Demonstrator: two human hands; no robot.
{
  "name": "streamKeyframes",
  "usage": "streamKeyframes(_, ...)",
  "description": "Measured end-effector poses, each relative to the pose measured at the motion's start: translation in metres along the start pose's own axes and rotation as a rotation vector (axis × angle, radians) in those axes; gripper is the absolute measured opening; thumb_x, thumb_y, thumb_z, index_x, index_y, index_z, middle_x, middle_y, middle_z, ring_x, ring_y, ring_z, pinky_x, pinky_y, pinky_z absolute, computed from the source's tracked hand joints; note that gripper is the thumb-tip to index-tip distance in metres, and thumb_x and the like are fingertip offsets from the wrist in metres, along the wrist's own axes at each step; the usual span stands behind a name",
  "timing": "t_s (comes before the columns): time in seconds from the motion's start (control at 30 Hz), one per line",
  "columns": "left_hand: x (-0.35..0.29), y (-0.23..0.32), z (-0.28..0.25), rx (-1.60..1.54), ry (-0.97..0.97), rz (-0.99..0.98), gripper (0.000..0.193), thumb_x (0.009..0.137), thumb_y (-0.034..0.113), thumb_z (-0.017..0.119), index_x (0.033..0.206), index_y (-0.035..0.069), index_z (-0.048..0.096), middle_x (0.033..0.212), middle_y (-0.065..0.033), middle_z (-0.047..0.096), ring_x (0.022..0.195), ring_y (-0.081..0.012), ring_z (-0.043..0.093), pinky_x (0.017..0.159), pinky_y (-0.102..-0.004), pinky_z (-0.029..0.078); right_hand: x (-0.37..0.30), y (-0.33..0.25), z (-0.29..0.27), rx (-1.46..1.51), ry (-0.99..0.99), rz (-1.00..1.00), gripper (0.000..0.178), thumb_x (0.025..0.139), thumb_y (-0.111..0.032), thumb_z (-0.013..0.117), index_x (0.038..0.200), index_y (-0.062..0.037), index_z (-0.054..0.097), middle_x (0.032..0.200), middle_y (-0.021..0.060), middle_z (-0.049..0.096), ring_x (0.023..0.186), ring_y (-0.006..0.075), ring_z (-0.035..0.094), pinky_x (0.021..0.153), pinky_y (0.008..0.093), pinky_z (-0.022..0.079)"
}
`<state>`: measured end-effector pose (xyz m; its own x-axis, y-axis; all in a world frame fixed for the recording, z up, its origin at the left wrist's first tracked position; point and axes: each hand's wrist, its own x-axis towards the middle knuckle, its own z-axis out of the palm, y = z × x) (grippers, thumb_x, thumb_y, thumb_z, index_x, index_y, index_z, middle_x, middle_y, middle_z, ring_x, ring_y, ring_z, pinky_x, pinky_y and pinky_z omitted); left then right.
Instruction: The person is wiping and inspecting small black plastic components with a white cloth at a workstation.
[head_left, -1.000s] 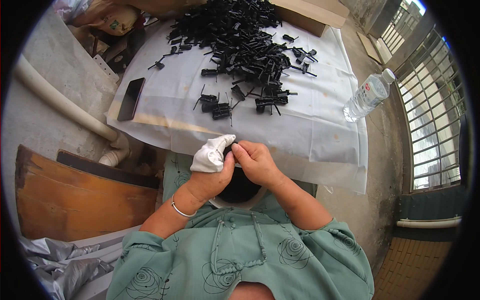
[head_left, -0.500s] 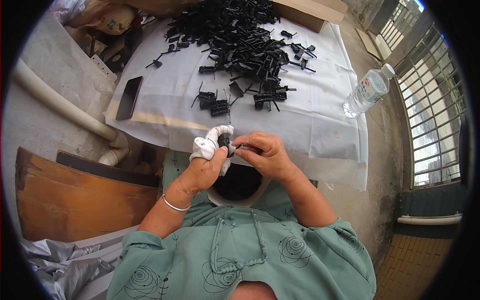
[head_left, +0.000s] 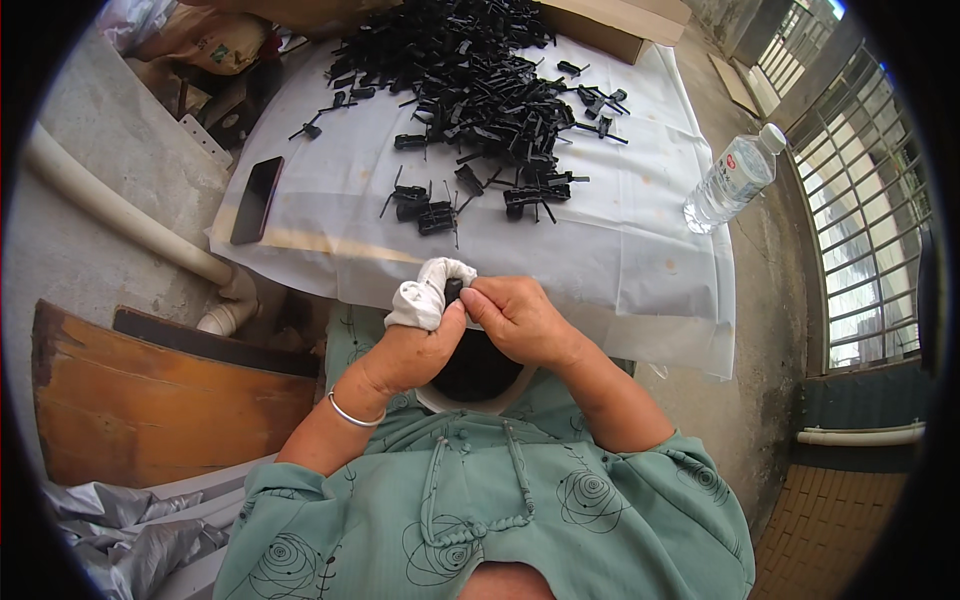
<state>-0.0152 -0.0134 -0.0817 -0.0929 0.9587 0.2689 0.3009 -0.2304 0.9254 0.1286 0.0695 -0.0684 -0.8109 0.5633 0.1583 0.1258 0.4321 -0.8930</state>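
Close to the table's near edge, my left hand (head_left: 425, 345) is closed round a small black plastic part (head_left: 454, 290). A white cloth (head_left: 428, 290) wraps the fingers of that hand. My right hand (head_left: 520, 318) presses against the same part from the right, its thumb and curled fingers pinched on it; the fingertips are partly hidden. Below both hands, between my knees, stands a white bucket (head_left: 428, 398) with a dark inside. Farther off on the table lies a big heap of similar black parts (head_left: 490, 95), many with thin rods sticking out.
White plastic sheeting covers the table (head_left: 330, 215). A phone (head_left: 258, 200) lies at its left, a water bottle (head_left: 735, 180) stands at the right edge, and an open cardboard box (head_left: 610, 30) sits at the back. Brown boards (head_left: 150, 400) lean at my left.
My right hand has turned and closed in on the black part, its fingers now curled against it. The part is more hidden between both hands.
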Motion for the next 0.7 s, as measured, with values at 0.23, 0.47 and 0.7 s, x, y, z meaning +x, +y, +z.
streamKeyframes(0.23, -0.001, 0.022, -0.001, -0.18, -0.124, -0.318, 0.025, 0.084, 0.002, 0.041, 0.109, 0.005, 0.041, 0.083, -0.0012, 0.047, 0.065, -0.0031, 0.039, 0.056, -0.0174, 0.035, -0.009, 0.015, 0.012, 0.216, 0.032, 0.035, 0.028, 0.092, -0.018, 0.047, 0.072, 0.001, 0.052, 0.06, 0.0097, 0.051, 0.054, 0.0176, 0.044, 0.054, 0.0318, 0.04)
streamKeyframes(0.47, 0.003, 0.023, 0.006, 0.12, -0.035, -0.053, 0.026, 0.08, 0.005, 0.046, 0.105, 0.0, 0.046, 0.086, -0.0137, 0.054, 0.075, -0.0251, 0.053, 0.07, -0.0333, 0.044, -0.009, 0.005, 0.009, 0.215, 0.069, 0.008, 0.025, 0.092, -0.016, 0.047, 0.073, 0.0009, 0.052, 0.061, 0.0102, 0.05, 0.056, 0.0173, 0.043, 0.056, 0.0299, 0.04)
streamKeyframes(0.7, 0.004, 0.031, -0.003, 0.114, -0.215, -0.358, 0.031, 0.081, 0.008, 0.051, 0.111, -0.001, 0.047, 0.102, -0.0171, 0.054, 0.093, -0.0262, 0.054, 0.08, -0.0326, 0.044, -0.01, 0.018, -0.013, -0.051, 0.124, 0.072, 0.026, 0.091, -0.018, 0.05, 0.073, 0.0003, 0.052, 0.06, 0.0113, 0.05, 0.054, 0.0186, 0.044, 0.053, 0.0313, 0.04)
